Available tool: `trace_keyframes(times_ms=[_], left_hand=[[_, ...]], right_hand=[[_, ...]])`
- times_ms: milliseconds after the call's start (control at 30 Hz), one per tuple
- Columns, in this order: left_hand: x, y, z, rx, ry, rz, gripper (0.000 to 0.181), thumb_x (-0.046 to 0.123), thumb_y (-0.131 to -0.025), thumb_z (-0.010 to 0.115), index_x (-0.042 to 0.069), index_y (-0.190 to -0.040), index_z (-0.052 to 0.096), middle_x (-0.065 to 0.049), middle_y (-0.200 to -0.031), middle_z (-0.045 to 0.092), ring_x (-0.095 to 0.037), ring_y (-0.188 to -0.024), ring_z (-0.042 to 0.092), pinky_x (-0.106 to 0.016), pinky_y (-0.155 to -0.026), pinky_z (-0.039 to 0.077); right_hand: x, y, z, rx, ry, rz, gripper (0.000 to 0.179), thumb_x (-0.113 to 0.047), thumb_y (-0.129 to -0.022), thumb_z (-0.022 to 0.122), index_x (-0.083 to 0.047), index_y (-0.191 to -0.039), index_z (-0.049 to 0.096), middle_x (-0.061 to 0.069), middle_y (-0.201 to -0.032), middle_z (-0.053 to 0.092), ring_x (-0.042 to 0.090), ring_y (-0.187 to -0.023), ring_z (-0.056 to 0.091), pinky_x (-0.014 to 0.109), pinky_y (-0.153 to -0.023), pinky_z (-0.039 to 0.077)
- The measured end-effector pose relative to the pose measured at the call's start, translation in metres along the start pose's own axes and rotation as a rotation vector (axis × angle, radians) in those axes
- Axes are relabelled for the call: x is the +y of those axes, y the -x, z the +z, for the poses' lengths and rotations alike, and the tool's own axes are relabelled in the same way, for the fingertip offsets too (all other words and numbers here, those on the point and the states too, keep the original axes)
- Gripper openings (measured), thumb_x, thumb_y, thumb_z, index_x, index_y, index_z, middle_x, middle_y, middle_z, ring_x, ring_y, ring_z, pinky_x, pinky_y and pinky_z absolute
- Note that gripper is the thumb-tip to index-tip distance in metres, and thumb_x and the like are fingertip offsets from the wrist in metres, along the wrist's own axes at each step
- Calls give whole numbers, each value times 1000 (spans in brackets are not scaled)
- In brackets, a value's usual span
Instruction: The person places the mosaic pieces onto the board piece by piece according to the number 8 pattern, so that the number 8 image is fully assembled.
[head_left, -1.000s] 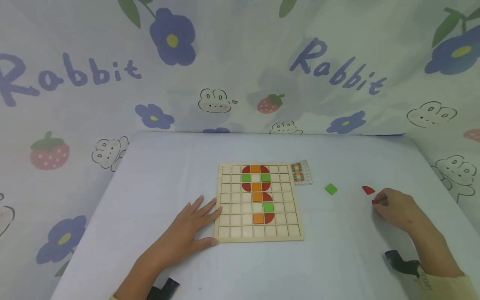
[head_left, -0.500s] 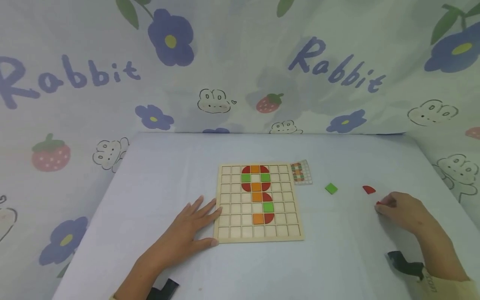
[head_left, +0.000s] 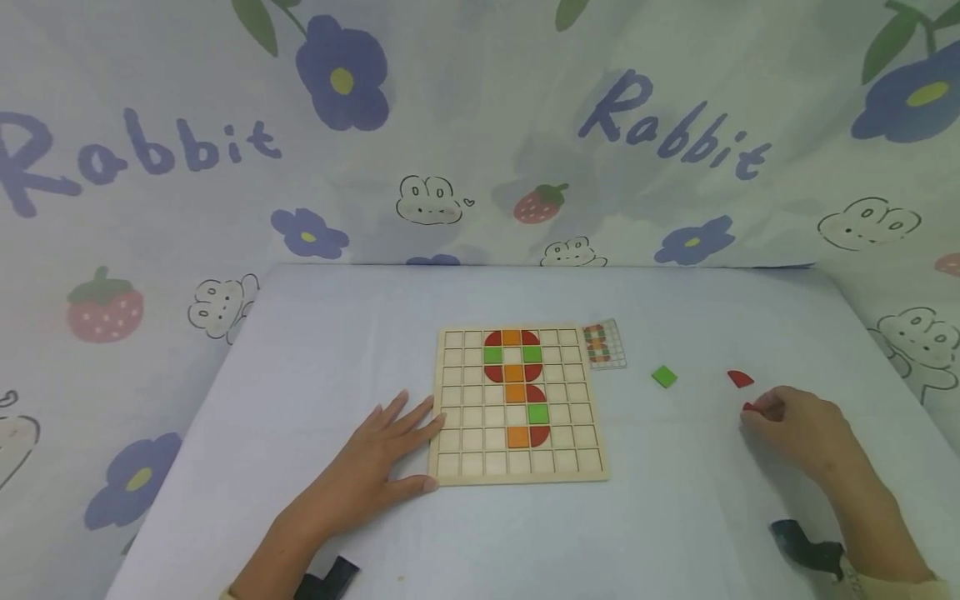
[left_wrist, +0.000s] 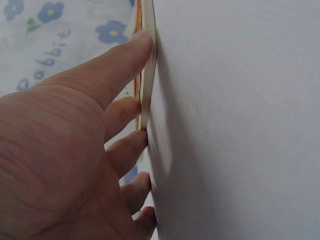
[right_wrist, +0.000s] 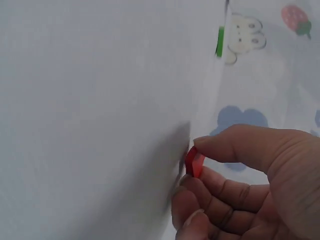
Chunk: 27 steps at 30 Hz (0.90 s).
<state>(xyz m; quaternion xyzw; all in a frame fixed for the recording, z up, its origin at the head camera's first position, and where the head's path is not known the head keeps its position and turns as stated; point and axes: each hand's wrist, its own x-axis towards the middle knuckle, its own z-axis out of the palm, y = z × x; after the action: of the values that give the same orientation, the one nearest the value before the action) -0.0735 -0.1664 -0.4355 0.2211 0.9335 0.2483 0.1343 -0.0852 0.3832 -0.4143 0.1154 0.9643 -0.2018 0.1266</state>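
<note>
A square wooden grid board [head_left: 465, 460] lies mid-table, with red quarter-circle, orange square and green square tiles set in some of its cells. My left hand [head_left: 367, 475] lies spread at the board's left edge, its thumb [left_wrist: 125, 60] and fingertips touching the frame in the left wrist view. Over at the right, my right hand [head_left: 802, 433] pinches a red tile [right_wrist: 194, 162] between thumb and fingers, close over the table. Just beyond that hand lies a red quarter-circle tile [head_left: 740, 379]. A green square tile [head_left: 664, 377] sits between it and the board.
A small pattern card [head_left: 604, 344] with a printed grid leans against the board's upper right edge. White cloth covers the table [head_left: 337, 333], and a printed curtain [head_left: 480, 125] stands behind it. Dark straps show at both wrists.
My right hand, with the red tile in its pinch, shifted slightly right and then back left. The left hand has stayed at the board's edge.
</note>
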Motion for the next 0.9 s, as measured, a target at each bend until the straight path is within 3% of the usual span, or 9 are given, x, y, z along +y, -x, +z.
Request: trace_keyframes(times_ms=[167,367,500,733,900], left_hand=[[1,0,-1,2,-9,5,81,44,-88,83,25,-158,48,8,-170,26,-30,-160,9,-55,-129,10],[2,1,-2,11,-4,16,80,43,-88,83,23,-158,50,5,-170,28,-32,-160,11,-57,-128,11],[2,1,-1,6,-5,11,80,42,-89,83,23,-158,49,6,-170,27,-32,-160,10,-56,-128,11],[3,1,-2,1,1,9,79,43,-88,83,23,-158,50,6,-170,27,-32,-160,10,-56,-129,11],[4,2,-4,2,2,-1,80,44,-88,83,24,-158,50,6,-170,28,-31,-160,10,-56,-129,11]], right_hand=[[-31,11,12,31,-25,-122,34,-24,-96,74,4,-111,66,10,-91,68,27,-82,59,33,-60,52],[-84,24,28,74,-72,-291,23,-20,-93,79,-3,-105,70,0,-85,65,19,-79,58,27,-60,52],[-114,26,41,56,-111,-367,17,-15,-90,81,-7,-100,70,-2,-81,60,17,-76,55,24,-60,51],[-133,19,59,-48,-180,-372,9,-12,-94,78,-11,-96,69,-5,-79,61,15,-76,55,23,-61,50],[-131,15,61,-43,-168,-370,7,-11,-95,75,-10,-99,69,-5,-81,62,15,-77,57,25,-64,51]])
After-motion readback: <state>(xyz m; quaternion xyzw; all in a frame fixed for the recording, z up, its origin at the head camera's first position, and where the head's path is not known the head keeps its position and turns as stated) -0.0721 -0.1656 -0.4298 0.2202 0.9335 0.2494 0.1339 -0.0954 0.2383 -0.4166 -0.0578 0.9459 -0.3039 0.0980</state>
